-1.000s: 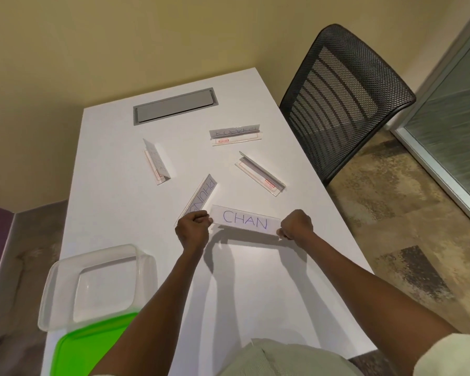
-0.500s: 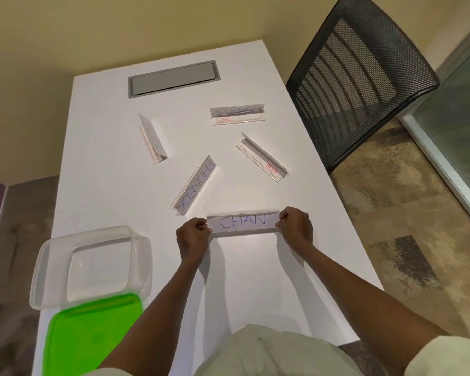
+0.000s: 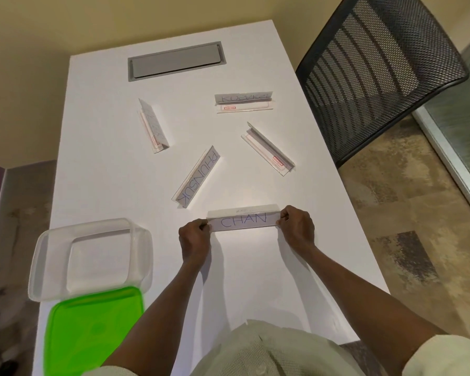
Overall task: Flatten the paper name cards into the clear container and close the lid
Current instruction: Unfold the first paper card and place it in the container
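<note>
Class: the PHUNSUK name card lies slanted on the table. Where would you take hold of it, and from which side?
Grip the PHUNSUK card at its two short ends, as the hands now pinch the CHAN card. It is long, narrow and folded, so end pinches probably control it best. Come from the near side, wrists turned to match its diagonal.

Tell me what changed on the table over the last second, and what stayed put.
Both hands, left hand and right hand, keep pinching the ends of the CHAN card, and have brought it from raised off the table down close to the surface, now level. Unmoved: the PHUNSUK card, the three other folded cards, the clear container and the green lid. Their shift in the picture looks like camera motion.
</note>
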`<state>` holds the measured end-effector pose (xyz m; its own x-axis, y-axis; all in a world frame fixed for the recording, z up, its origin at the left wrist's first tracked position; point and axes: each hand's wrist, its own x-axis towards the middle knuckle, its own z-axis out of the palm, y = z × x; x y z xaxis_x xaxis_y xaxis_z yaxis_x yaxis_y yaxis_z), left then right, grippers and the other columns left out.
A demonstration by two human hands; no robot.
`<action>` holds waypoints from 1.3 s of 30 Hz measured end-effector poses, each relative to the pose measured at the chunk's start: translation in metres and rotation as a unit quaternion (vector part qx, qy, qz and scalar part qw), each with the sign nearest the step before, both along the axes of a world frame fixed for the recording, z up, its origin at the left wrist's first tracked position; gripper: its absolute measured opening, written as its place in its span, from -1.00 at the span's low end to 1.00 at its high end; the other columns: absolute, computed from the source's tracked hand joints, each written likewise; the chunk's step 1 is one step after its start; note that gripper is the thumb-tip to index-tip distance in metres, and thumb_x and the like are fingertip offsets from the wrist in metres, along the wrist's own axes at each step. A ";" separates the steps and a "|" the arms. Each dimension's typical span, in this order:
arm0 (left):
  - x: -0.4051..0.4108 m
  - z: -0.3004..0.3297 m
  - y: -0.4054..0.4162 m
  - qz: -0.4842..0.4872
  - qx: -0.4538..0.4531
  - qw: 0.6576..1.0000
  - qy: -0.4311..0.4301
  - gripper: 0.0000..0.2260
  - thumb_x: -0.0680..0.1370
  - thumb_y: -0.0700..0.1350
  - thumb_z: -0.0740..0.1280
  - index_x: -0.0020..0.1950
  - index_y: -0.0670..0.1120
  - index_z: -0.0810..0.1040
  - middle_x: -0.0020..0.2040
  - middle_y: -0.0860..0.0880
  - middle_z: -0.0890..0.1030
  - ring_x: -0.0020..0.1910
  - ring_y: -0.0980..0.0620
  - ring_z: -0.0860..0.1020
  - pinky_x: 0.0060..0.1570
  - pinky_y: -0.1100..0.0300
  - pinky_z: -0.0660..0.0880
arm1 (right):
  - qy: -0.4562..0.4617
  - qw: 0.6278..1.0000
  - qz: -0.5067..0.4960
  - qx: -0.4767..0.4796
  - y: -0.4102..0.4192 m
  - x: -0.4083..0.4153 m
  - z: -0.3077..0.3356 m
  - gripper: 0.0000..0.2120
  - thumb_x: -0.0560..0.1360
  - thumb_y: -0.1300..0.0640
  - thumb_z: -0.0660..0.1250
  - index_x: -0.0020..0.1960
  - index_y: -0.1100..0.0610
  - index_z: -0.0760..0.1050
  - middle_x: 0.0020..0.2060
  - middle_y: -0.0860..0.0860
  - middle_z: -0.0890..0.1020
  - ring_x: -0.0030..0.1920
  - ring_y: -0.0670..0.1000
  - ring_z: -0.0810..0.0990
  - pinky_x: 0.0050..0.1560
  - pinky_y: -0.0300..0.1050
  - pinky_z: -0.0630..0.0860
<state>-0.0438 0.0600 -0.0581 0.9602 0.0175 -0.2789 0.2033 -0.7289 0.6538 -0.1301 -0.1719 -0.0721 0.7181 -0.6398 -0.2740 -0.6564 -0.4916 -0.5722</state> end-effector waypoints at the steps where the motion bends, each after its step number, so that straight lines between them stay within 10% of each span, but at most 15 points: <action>1: 0.000 -0.002 0.001 -0.002 0.000 1.000 -0.001 -0.90 0.47 -0.26 0.35 -0.16 -0.22 0.66 -0.32 -0.11 0.62 -0.29 -0.03 0.49 -0.18 0.13 0.48 | 0.001 1.000 0.001 0.003 0.000 0.000 -0.001 -0.93 0.33 0.23 0.34 -0.28 0.13 0.46 -0.35 0.01 0.60 -0.29 0.12 0.53 -0.30 -0.08 0.48; 18: -0.003 -0.004 0.008 -0.025 0.034 0.999 -0.032 -0.70 0.42 -0.29 0.30 -0.40 -0.11 0.23 -0.45 0.00 0.22 -0.40 0.05 0.12 -0.44 0.17 0.12 | -0.003 0.998 0.018 0.063 -0.007 -0.001 -0.002 -0.82 0.28 0.21 0.42 -0.19 0.08 0.44 -0.27 -0.08 0.58 -0.23 0.05 0.53 -0.26 -0.11 0.43; 21: -0.005 -0.004 0.017 -0.027 0.020 0.999 -0.032 -0.92 0.45 -0.26 0.36 -0.06 -0.20 0.55 -0.16 -0.12 0.60 -0.21 -0.01 0.50 -0.23 0.27 0.35 | -0.021 0.997 0.062 0.034 -0.012 -0.006 0.002 -0.69 0.30 0.21 0.45 0.00 0.10 0.46 -0.10 -0.07 0.53 -0.12 -0.06 0.49 -0.19 -0.14 0.37; 25: -0.008 -0.003 0.028 -0.097 0.045 0.989 -0.099 -0.64 0.50 -0.31 0.36 0.29 -0.16 0.50 0.19 -0.12 0.53 0.09 0.11 0.48 0.06 0.60 0.26 | -0.032 0.987 0.146 -0.061 -0.021 -0.007 0.002 -0.51 0.32 0.20 0.46 0.22 0.15 0.43 0.08 0.04 0.51 0.06 0.06 0.50 -0.09 -0.11 0.43; 28: -0.001 0.006 0.027 -0.155 0.045 0.979 -0.122 -0.68 0.53 -0.28 0.33 0.27 -0.08 0.53 0.19 -0.09 0.51 0.05 0.17 0.52 -0.02 0.43 0.45 | -0.036 0.969 0.214 -0.122 -0.026 -0.003 0.003 -0.48 0.29 0.21 0.49 0.23 0.18 0.47 0.08 0.05 0.55 0.06 0.12 0.50 -0.13 -0.05 0.48; 31: 0.007 0.002 0.030 -0.283 0.085 0.932 -0.211 -0.56 0.36 -0.32 0.50 0.22 -0.24 0.54 0.08 -0.16 0.62 0.05 -0.19 0.55 -0.06 0.03 0.54 | -0.045 0.946 0.275 -0.168 -0.027 0.003 0.007 -0.48 0.22 0.22 0.54 0.16 0.21 0.52 0.00 0.07 0.60 -0.04 0.17 0.53 -0.19 -0.03 0.47; 39: 0.027 0.008 0.006 -0.396 0.195 0.880 -0.172 -0.58 0.21 -0.27 0.54 0.03 -0.21 0.56 -0.11 -0.08 0.67 -0.13 -0.16 0.54 -0.37 0.05 0.51 | -0.028 0.905 0.369 -0.208 -0.024 0.013 0.006 -0.56 0.17 0.20 0.54 0.03 0.18 0.55 -0.06 0.01 0.65 -0.09 0.13 0.54 -0.25 -0.09 0.34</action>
